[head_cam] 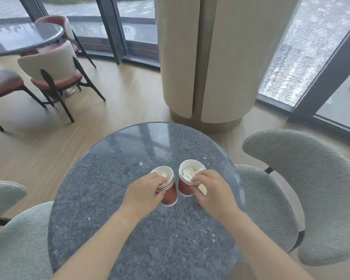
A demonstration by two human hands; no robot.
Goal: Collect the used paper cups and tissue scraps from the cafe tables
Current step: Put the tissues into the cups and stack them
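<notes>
Your left grip (144, 191) curls round one cup stack (170, 196); your right grip (212, 190) pinches the other stack (184, 187) at its rim, both on the worktop (129, 249). Lift them upright so the tissue (188, 171) stays inside. A scrap (140, 163) waits at 11 o'clock.

Bare left hand (142, 189), bare right hand (213, 188), bare forearms.

Cup rims (169, 183) partly behind fingers (200, 177)
</notes>
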